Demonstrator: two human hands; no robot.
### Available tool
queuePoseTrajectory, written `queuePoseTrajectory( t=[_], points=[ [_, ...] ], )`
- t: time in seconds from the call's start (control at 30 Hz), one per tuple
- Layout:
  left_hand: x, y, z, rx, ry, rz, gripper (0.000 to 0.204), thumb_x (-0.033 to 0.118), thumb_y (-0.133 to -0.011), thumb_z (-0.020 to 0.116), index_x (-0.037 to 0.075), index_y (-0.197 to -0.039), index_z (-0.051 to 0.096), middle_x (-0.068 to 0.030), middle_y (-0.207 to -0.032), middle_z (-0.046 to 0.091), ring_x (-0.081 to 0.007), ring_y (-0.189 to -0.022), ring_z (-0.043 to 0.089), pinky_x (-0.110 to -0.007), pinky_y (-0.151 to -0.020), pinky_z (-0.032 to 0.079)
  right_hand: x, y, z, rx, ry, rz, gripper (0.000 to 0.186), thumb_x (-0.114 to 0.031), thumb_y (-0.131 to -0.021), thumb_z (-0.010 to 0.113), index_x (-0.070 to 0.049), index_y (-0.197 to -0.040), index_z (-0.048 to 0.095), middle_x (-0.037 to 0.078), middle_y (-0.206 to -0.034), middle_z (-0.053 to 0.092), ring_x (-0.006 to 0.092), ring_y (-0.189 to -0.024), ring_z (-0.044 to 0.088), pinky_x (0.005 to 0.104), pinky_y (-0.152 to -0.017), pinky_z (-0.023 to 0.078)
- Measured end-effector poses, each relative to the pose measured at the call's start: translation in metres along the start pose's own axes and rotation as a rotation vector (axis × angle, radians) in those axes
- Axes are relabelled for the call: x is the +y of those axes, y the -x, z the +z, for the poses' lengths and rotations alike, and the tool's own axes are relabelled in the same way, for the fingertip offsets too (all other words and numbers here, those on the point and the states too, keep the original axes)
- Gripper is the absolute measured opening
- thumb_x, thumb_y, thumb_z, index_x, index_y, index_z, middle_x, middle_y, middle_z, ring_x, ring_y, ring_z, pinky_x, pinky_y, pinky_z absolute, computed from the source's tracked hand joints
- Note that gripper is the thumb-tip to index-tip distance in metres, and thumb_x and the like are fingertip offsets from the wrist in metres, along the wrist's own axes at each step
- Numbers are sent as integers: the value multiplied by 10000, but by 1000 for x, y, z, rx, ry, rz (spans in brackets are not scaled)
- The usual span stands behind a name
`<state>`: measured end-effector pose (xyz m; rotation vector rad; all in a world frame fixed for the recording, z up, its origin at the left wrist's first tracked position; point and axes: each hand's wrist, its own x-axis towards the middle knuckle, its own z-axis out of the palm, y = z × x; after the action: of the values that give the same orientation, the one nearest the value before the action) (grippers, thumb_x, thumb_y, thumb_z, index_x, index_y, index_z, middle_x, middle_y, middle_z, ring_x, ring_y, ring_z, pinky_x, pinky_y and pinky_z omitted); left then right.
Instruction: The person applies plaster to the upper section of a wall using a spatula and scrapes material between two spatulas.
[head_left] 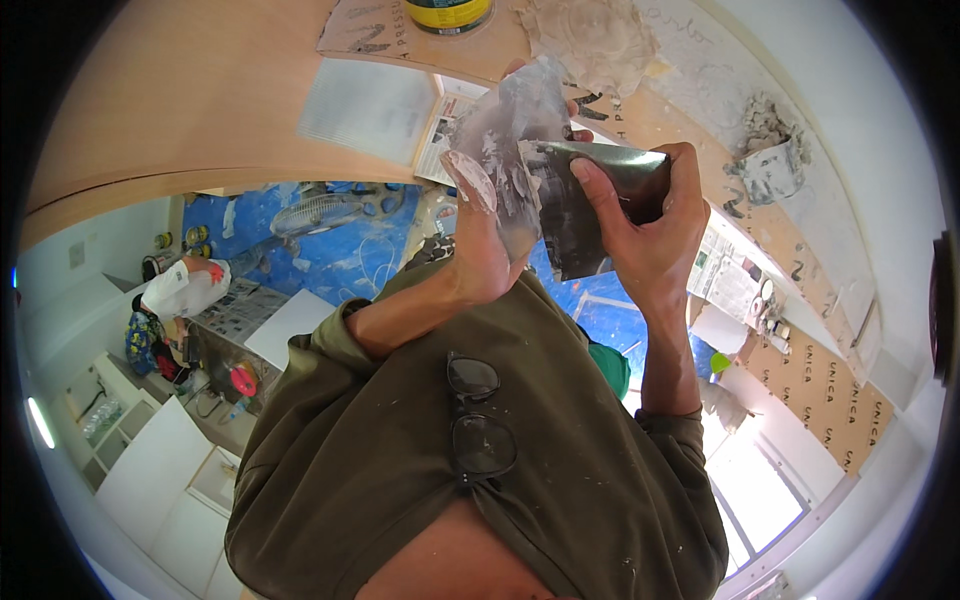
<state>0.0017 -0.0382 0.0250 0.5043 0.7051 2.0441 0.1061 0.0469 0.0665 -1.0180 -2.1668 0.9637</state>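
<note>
My left hand [478, 235] is smeared with pale putty and grips a flexible, translucent plastic spreader [500, 120], also coated in putty. In my right hand [660, 225] is a dark, shiny, flexible spreader [575, 215], bent into a curve between thumb and fingers. Its putty-streaked edge meets the translucent spreader in front of my chest. Some of my left fingers are hidden behind the translucent piece. Just beyond both hands, a mound of beige putty [590, 40] lies on a cardboard sheet [690, 125].
A yellow and dark green can [447, 14] stands on the far work surface, near a clear plastic sheet [368, 112]. At right lies a putty-caked scraper [772, 172]. Blue sheeting [395, 215] covers the floor below, with a fan [318, 214] on it. Newspapers [720, 275] lie at right.
</note>
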Motion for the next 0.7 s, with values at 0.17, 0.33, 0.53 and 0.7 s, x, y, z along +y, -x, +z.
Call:
queuePoseTrajectory(
  t=[0.17, 0.33, 0.53, 0.7],
  points=[
    [-1, -3, 0, 37, -20, -4, 905, 704, -866, 386, 103, -1496, 138, -100, -1301, 448, -219, -1205, 478, -389, -1027, 403, 3, 0, 4, 2, -7, 46, 430, -218, -754, 810, 5, -921, 482, 177, -767, 698, 249, -696, 711, 303, -588, 544],
    [7, -5, 0, -8, 12, -126, 845, 693, -892, 324, 141, -1503, 132, -102, -1332, 436, -221, -1227, 462, -398, -1033, 396, 6, 0, 5, 5, -7, 38, 436, -224, -751, 813, 3, -927, 485, 174, -763, 697, 253, -689, 709, 304, -586, 539],
    [7, -7, -4, 14, 28, -141, 811, 683, -905, 296, 163, -1505, 132, -97, -1344, 430, -219, -1239, 446, -401, -1036, 392, 4, -3, 9, 3, -17, 17, 429, -225, -752, 813, 1, -927, 493, 170, -762, 698, 234, -679, 707, 295, -568, 530],
    [10, -6, 0, 75, -66, -104, 793, 648, -928, 300, 86, -1478, 195, -163, -1401, 388, -292, -1253, 448, -453, -1039, 396, 0, -5, 11, -60, -10, 134, 436, -250, -750, 814, 0, -906, 493, 143, -688, 671, 213, -613, 684, 303, -533, 514]
  ],
)
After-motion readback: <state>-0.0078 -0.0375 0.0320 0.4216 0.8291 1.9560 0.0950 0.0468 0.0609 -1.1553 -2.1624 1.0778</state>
